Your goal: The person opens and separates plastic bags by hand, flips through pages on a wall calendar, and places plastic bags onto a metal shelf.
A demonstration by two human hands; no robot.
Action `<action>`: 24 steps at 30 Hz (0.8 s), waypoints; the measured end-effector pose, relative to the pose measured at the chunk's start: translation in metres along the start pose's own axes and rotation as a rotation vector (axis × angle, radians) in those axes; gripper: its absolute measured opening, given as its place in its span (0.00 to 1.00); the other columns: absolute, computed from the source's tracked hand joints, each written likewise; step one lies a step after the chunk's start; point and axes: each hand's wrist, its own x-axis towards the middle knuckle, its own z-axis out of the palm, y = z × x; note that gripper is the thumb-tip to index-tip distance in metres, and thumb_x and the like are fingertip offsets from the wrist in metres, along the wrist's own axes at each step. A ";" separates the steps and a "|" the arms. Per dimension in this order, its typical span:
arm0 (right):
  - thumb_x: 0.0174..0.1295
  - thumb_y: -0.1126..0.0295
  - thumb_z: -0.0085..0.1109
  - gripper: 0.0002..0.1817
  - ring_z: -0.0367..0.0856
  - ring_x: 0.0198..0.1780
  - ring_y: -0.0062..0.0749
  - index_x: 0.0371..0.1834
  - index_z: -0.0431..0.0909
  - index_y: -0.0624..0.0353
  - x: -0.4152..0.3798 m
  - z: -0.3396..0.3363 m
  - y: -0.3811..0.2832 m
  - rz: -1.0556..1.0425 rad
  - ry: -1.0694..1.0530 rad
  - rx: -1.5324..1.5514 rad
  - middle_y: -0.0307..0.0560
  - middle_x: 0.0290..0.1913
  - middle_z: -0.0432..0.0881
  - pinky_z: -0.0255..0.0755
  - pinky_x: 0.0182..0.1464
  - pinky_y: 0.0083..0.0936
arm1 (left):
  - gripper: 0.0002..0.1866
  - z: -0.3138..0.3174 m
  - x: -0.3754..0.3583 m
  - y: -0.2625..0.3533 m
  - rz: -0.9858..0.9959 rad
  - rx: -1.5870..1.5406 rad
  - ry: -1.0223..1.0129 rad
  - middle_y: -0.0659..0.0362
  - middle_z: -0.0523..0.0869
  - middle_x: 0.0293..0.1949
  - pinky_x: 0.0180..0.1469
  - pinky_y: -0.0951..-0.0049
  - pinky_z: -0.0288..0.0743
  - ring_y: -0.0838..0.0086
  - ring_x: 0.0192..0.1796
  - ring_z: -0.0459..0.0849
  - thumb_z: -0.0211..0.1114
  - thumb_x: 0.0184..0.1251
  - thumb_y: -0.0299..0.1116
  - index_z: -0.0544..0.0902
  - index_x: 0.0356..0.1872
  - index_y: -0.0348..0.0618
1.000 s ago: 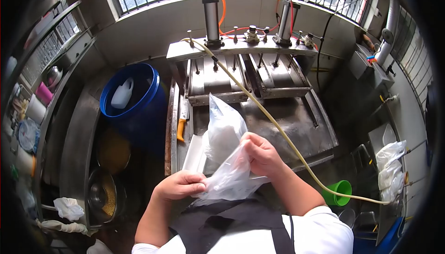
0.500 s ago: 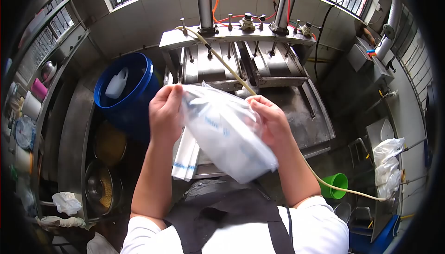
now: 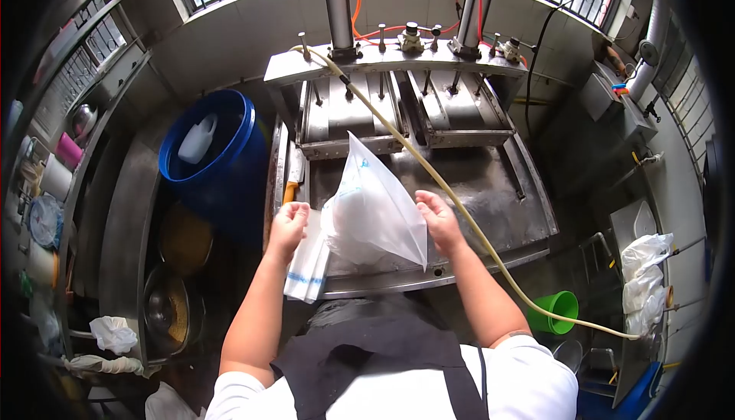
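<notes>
A white translucent plastic bag (image 3: 375,209) with blue print stands spread between my hands, over the front of the metal table, one corner pointing up. To its left is my left hand (image 3: 288,230), fingers loosely curled and apart from the bag. My right hand (image 3: 441,221) has its fingers half bent, their tips right at the bag's right edge. Beside my left hand lie folded white bags (image 3: 306,271) with blue stripes, at the table's front edge. A knife (image 3: 292,175) with an orange handle rests just beyond that hand.
The metal press (image 3: 394,60) with two cylinders stands at the back of the table (image 3: 490,190). A pale hose (image 3: 452,194) crosses it diagonally. On the left is a blue barrel (image 3: 249,148) holding a white jug (image 3: 197,140); a green bucket (image 3: 555,313) sits at lower right.
The bag has left my fingers and turned, its corner now upward. My left hand has moved down toward me and my right hand slightly down. The knife has come into view.
</notes>
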 end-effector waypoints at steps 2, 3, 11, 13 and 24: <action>0.76 0.61 0.67 0.32 0.78 0.65 0.30 0.79 0.69 0.60 -0.005 -0.017 -0.012 -0.151 -0.073 -0.166 0.47 0.70 0.77 0.73 0.70 0.32 | 0.27 -0.002 -0.013 0.010 0.295 0.000 0.108 0.59 0.86 0.46 0.50 0.75 0.80 0.75 0.45 0.84 0.69 0.79 0.53 0.80 0.60 0.37; 0.75 0.54 0.67 0.38 0.71 0.75 0.37 0.82 0.65 0.59 -0.007 -0.014 -0.033 -0.210 -0.112 -0.252 0.51 0.80 0.66 0.68 0.75 0.38 | 0.33 -0.010 -0.004 -0.008 0.423 0.143 0.166 0.51 0.84 0.57 0.63 0.69 0.77 0.68 0.56 0.83 0.68 0.79 0.54 0.76 0.67 0.33; 0.73 0.32 0.57 0.51 0.56 0.86 0.45 0.85 0.61 0.61 0.034 0.080 -0.045 -0.487 -0.320 -0.159 0.55 0.84 0.63 0.49 0.85 0.40 | 0.58 0.081 -0.017 0.006 0.831 0.396 0.165 0.33 0.64 0.77 0.80 0.47 0.58 0.38 0.80 0.64 0.51 0.71 0.79 0.61 0.80 0.32; 0.72 0.27 0.54 0.54 0.59 0.84 0.43 0.84 0.61 0.64 0.042 0.079 0.017 -0.333 -0.388 -0.045 0.54 0.81 0.68 0.52 0.84 0.39 | 0.58 0.088 -0.017 -0.035 0.662 0.403 0.052 0.33 0.65 0.77 0.80 0.48 0.58 0.38 0.80 0.64 0.49 0.71 0.81 0.61 0.81 0.34; 0.70 0.22 0.48 0.55 0.73 0.72 0.34 0.80 0.66 0.66 0.026 0.083 0.019 -0.236 -0.392 0.021 0.49 0.71 0.77 0.65 0.75 0.32 | 0.58 0.063 -0.006 -0.044 0.584 0.319 -0.145 0.36 0.67 0.78 0.82 0.51 0.56 0.41 0.80 0.64 0.40 0.71 0.83 0.62 0.81 0.36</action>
